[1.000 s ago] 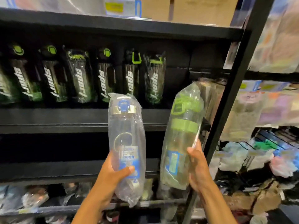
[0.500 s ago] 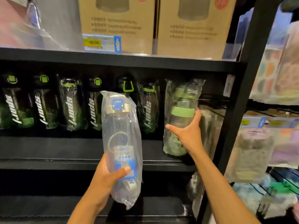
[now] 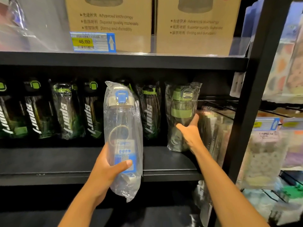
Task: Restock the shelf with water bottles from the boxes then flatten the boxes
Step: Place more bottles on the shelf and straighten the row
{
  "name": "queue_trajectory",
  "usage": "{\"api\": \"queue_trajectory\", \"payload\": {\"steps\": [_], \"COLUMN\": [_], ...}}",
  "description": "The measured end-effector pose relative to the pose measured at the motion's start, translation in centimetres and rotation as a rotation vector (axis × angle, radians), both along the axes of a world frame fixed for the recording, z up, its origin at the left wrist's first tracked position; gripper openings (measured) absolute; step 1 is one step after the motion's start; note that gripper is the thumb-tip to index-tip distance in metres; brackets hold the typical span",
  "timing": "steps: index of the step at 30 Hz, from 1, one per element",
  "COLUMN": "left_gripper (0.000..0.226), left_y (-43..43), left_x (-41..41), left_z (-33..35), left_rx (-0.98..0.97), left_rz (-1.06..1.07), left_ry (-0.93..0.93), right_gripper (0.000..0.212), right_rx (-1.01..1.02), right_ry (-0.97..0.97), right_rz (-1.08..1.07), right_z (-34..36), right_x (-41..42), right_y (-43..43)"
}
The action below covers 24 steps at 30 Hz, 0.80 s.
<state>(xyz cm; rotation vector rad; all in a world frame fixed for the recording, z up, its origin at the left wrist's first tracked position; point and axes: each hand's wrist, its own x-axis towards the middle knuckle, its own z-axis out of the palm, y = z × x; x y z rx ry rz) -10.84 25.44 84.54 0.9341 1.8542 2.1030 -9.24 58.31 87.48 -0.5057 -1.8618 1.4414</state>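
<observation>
At frame centre the left hand (image 3: 105, 171) grips an upright, bagged blue-capped bottle (image 3: 122, 128). Right of it, the right hand (image 3: 190, 131) holds a green-capped bottle (image 3: 181, 112) standing on the black shelf (image 3: 49, 159).

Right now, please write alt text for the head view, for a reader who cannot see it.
The right hand holds a bagged green-lidded bottle upright on the black shelf, at the right end of a row of black sport bottles. The left hand holds a bagged blue-lidded bottle in front of the shelf. Cardboard boxes stand above.
</observation>
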Motion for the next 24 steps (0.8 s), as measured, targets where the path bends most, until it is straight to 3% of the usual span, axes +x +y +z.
{"api": "queue_trajectory", "payload": {"steps": [3,6,11,15,18,24], "left_gripper": [0.088,0.090,0.090,0.076,0.079,0.074], "left_y": [0.9,1.6,2.1,2.1,2.1,1.8], "left_x": [-0.2,-0.3,-0.1,0.4,0.6,0.6], "left_z": [0.2,0.3,0.1,-0.1,-0.2,-0.3], "left_rx": [0.004,0.021,0.047,0.063,0.068,0.063], "left_rz": [-0.005,-0.009,0.012,0.032,0.039,0.071], "left_ry": [0.011,0.002,-0.011,-0.025,-0.038,-0.057], "right_gripper": [0.100,0.075,0.064,0.070,0.082,0.075], "right_rx": [0.042,0.066,0.032,0.025,0.040,0.055], "right_ry": [-0.010,-0.079,-0.041,-0.062,-0.071,-0.037], "right_rz": [0.055,0.010,-0.011,0.012,0.002,-0.030], "right_z": [-0.7,-1.0,-0.2,-0.3,-0.6,-0.9], "right_x": [0.3,0.2,-2.0,-4.1,-5.1,-5.5], "right_y": [1.0,1.1,1.9,3.3,3.8,3.9]}}
